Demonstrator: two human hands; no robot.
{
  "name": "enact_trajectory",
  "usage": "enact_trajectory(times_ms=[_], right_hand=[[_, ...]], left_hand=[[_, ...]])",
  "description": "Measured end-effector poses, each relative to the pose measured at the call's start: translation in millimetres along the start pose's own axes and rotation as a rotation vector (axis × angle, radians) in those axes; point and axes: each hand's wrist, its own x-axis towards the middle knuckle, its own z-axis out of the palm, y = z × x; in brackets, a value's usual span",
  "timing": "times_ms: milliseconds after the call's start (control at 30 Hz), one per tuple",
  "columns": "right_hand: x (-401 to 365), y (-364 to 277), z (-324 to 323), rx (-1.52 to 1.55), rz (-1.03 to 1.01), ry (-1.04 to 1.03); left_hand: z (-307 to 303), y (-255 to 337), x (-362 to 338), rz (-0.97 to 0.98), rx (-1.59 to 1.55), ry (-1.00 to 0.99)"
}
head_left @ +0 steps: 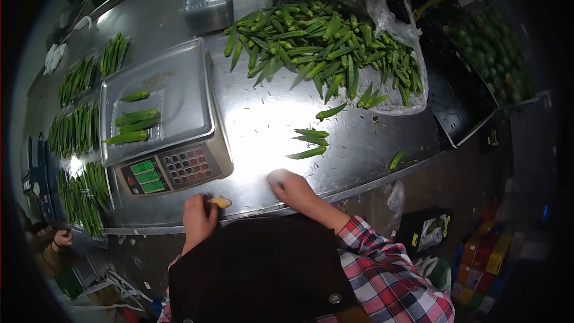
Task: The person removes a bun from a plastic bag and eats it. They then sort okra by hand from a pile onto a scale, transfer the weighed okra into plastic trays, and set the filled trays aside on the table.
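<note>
My left hand is closed at the table's front edge, its thumb and fingers around a small yellow-brown piece whose kind I cannot make out. Over the metal table, my right hand is curled and slightly blurred; whatever it may hold is hidden. Just beyond it lie several loose okra pods. To the left stands a digital scale with lit green displays. On its pan, a clear tray carries several okra pods.
A large okra heap spills from a clear plastic bag at the back. Filled okra packs line the left side. Stacked clear trays stand behind the scale. A black crate is at right. Another person's hand shows lower left.
</note>
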Motion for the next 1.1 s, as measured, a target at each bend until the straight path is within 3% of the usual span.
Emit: enact_trajectory(times_ms=[33,133,167,300,433,533,633,733,833,933,1033,1100], right_hand=[[1,7,-8,-0.037,-0.008,0.115],[12,29,-50,-0.113,0.095,0.440],[19,46,-69,-0.269,-0.004,0.498],[38,68,-104,-0.387,0.003,0.419],[46,62,-121,-0.454,0.005,0.147],[40,53,-131,-0.288,0.187,0.143],[9,69,-150,-0.099,0.369,0.378],[-23,106,-145,-0.490,0.338,0.299],[-26,96,-138,-0.626,0.260,0.277],[-14,90,-131,-0.535,0.312,0.267],[0,66,-126,-0.084,0.382,0.329],[13,60,-114,-0.200,0.189,0.309]], left_hand=[[2,0,1,0.145,0.044,0.085],[5,3,4,0.272,0.098,-0.059],[4,2,5,0.333,0.123,-0.089],[-5,-5,11,0.486,0.188,-0.176],[-11,-5,16,0.526,0.222,-0.223],[-24,5,18,0.522,0.095,-0.170],[-62,41,17,0.483,-0.240,-0.121],[-129,106,12,0.666,-0.415,-0.253],[-170,144,18,1.065,-0.563,-0.529],[-184,181,11,1.314,-0.882,-0.520],[-185,189,5,1.286,-1.046,-0.479],[-184,191,2,1.254,-1.167,-0.449]])
